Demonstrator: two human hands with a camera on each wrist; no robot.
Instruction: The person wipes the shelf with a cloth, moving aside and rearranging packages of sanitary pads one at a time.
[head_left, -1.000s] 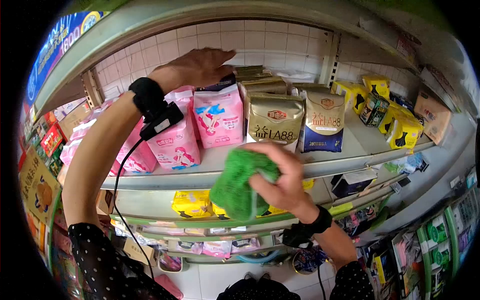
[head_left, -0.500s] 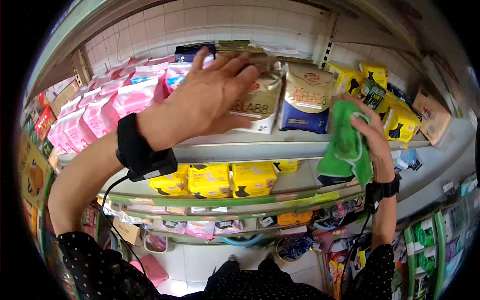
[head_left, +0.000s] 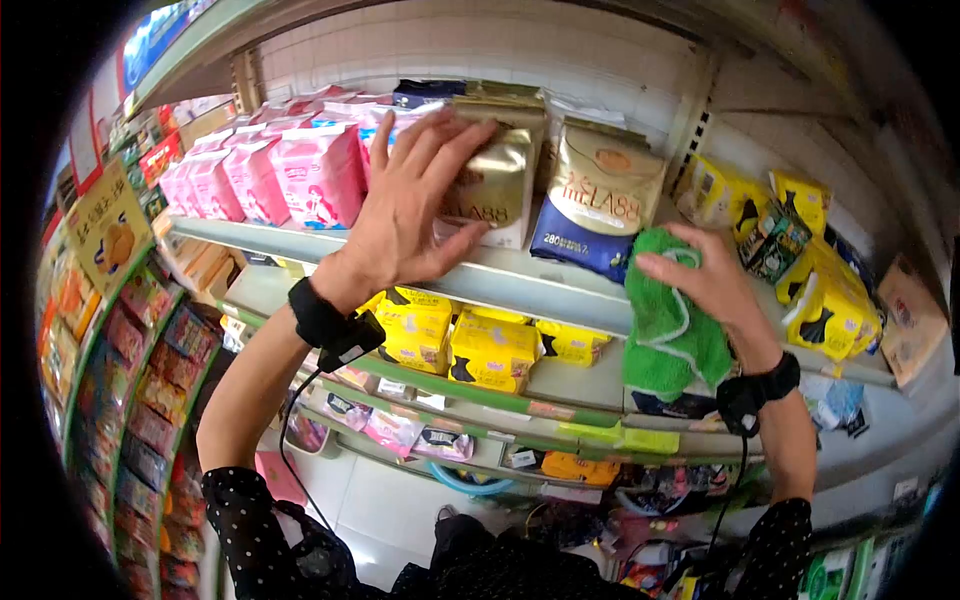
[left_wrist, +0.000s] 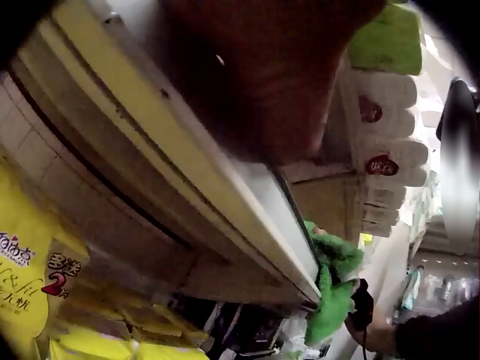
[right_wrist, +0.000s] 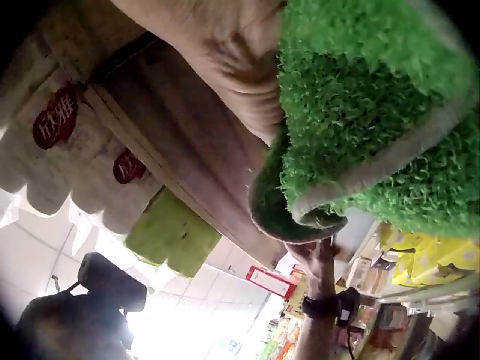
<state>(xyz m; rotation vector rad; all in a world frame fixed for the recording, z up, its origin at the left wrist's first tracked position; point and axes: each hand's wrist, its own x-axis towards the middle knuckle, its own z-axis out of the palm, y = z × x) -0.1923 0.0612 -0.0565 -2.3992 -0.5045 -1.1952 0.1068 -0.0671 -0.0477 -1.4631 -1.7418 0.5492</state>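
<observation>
My right hand (head_left: 715,275) grips a folded green cloth (head_left: 660,330) with a pale edge, at the front lip of the upper shelf. In the right wrist view the fuzzy cloth (right_wrist: 375,112) fills much of the frame beside that hand. My left hand (head_left: 405,205) spreads its fingers over the front of a gold pack (head_left: 505,175), covering part of it. Between the two hands stands a gold-and-blue pack (head_left: 600,195), tilted, its lower corner close to the cloth. The left wrist view shows the green cloth (left_wrist: 330,300) by the shelf edge.
Pink packs (head_left: 315,175) stand in rows to the left on the upper shelf (head_left: 480,280). Yellow packs (head_left: 830,310) lie at its right end beside a tan box (head_left: 912,320). More yellow packs (head_left: 495,350) sit on the shelf below. A snack rack (head_left: 130,400) stands at left.
My left hand has come down from above the packs at the back onto the gold pack's front. My right hand has carried the green cloth rightward along the shelf. The head view has tilted.
</observation>
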